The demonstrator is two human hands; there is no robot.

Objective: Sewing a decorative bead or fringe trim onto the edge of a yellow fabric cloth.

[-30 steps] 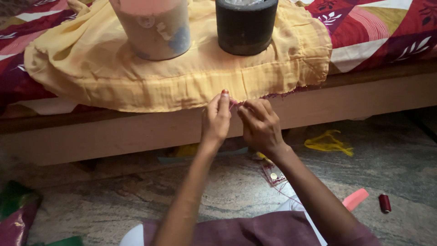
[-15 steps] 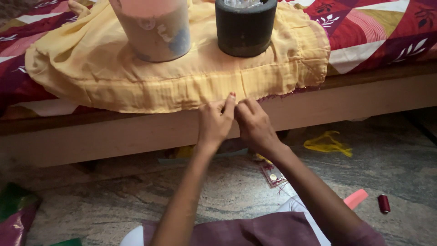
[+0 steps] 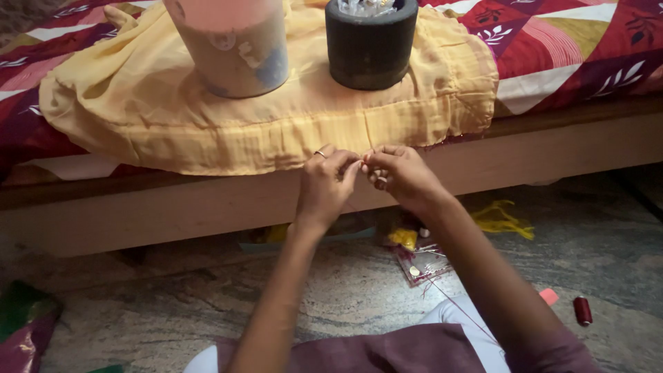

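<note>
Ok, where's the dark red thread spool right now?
In the head view the dark red thread spool lies on the stone floor at far lower right, beside a small pink piece, right of the right forearm.

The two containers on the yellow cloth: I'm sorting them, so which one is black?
The squat black cylindrical container, right of the taller, pale pink-topped bucket.

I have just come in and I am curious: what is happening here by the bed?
A person sits on the floor with both hands at the hem of a yellow cloth draped over the bed edge. The left hand and right hand meet fingertip to fingertip there. Two containers, one pale and one black, rest on the cloth.
</note>
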